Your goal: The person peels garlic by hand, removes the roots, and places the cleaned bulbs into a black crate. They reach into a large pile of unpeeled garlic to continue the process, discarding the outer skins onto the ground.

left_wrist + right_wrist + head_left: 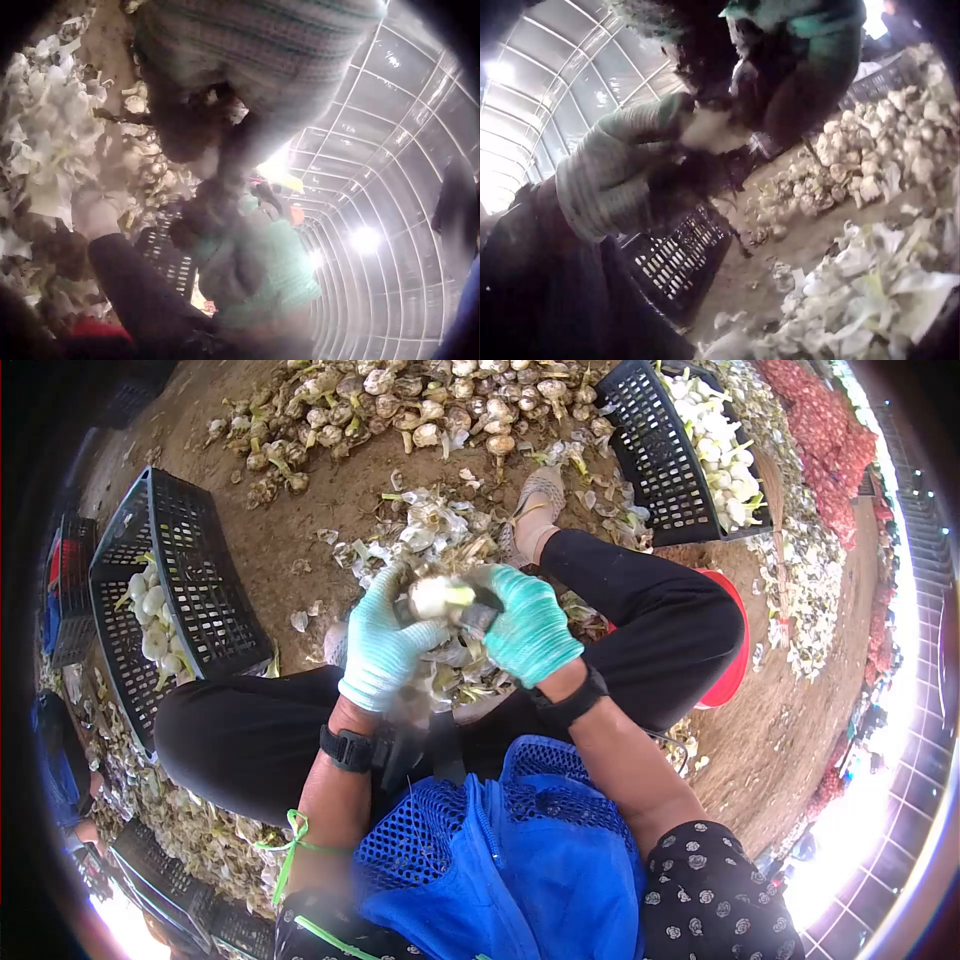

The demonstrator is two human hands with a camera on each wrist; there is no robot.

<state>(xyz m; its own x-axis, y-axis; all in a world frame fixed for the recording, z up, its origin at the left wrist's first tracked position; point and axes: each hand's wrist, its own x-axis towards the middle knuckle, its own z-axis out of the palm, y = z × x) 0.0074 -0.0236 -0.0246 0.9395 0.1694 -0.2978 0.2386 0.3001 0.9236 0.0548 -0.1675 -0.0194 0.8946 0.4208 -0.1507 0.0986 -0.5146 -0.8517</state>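
My left hand (383, 645), in a pale mint knitted glove, grips a peeled white garlic bulb (430, 598) with a short green stem pointing right. The bulb is blurred in the right wrist view, where the gloved left hand reaches in from the left. My right hand (527, 622), in a greener glove, is curled close to the stem and holds a small dark grey blade-like tool (480, 617), mostly hidden by the fingers. Both hands meet over a heap of garlic skins (430, 525) between the legs.
Unpeeled garlic bulbs (400, 400) are piled on the dirt ahead. A black crate (205, 560) with white garlic stands at the left, another crate (650, 455) at the upper right. A red tub (735, 650) sits beside the right knee. Red net sacks (820, 435) lie far right.
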